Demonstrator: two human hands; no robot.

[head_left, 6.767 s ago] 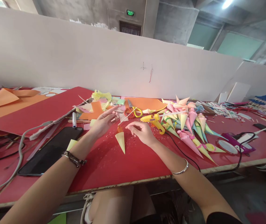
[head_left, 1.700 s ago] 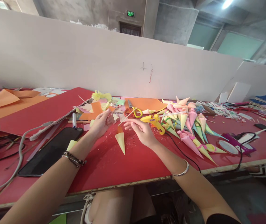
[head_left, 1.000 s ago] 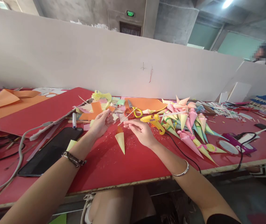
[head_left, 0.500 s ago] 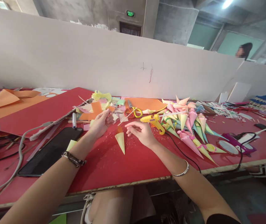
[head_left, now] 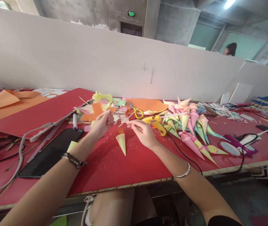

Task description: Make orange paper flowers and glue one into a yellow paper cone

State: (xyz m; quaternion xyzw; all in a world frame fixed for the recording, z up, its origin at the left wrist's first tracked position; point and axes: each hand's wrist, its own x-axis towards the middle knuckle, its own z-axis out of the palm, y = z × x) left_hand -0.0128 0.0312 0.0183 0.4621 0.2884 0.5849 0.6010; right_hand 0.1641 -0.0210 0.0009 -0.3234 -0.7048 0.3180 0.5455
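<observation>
Catalogued from the pale yellow paper cone point(head_left: 121, 144), which lay before you on the red tabletop point(head_left: 108, 171) with its tip at six o'clock: your left hand point(head_left: 103, 124), between ten and eleven, pinched a small orange paper piece point(head_left: 112, 110). Your right hand point(head_left: 142, 131), at two, had loosely bent fingers beside a thin pale wooden stick point(head_left: 127, 118); whether it gripped anything could not be told. Also listed were orange-and-yellow-handled scissors point(head_left: 139, 114) at one, a yellow plastic glue gun point(head_left: 158, 124) at two, piled pastel paper cones point(head_left: 185, 121) towards three, and a black glass-faced phone point(head_left: 50, 153) at nine.
</observation>
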